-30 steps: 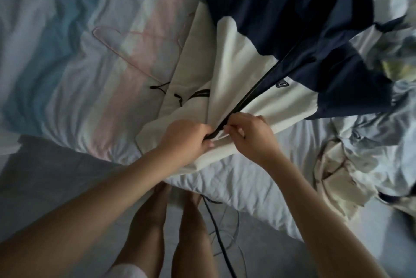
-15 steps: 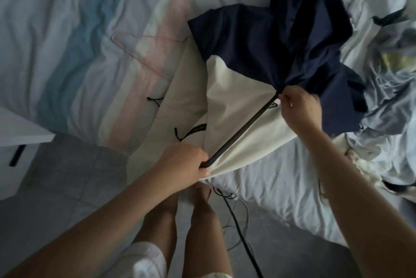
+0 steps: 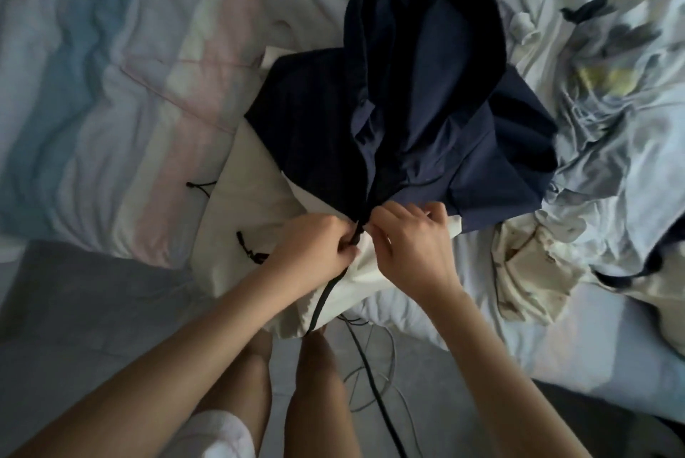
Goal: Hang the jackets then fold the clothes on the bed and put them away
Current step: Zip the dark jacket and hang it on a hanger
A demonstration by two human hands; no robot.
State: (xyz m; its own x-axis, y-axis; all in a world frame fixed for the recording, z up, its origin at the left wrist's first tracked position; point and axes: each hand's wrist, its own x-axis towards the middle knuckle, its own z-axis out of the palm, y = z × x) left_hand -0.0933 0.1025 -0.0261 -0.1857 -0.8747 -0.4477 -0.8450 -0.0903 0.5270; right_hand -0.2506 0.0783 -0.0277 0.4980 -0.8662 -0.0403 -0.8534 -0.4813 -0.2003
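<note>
A navy and cream hooded jacket (image 3: 315, 131) lies on the bed's near edge, hood pointing away from me and hem hanging over the side. My left hand (image 3: 315, 246) pinches the black zipper line where navy meets cream. My right hand (image 3: 407, 242) grips the jacket front just right of the zipper, and the two hands almost touch. A thin pink wire hanger (image 3: 192, 87) lies on the striped duvet, partly under the jacket's left side.
A heap of crumpled light clothes (image 3: 611, 105) covers the right of the bed (image 3: 92, 87), with a cream garment (image 3: 530, 268) at its near edge. Cables (image 3: 370, 365) trail on the grey floor by my bare legs.
My right hand came back down the zipper line to meet my left hand, which moved up from the hem. The hood now lies flatter, pointing away.
</note>
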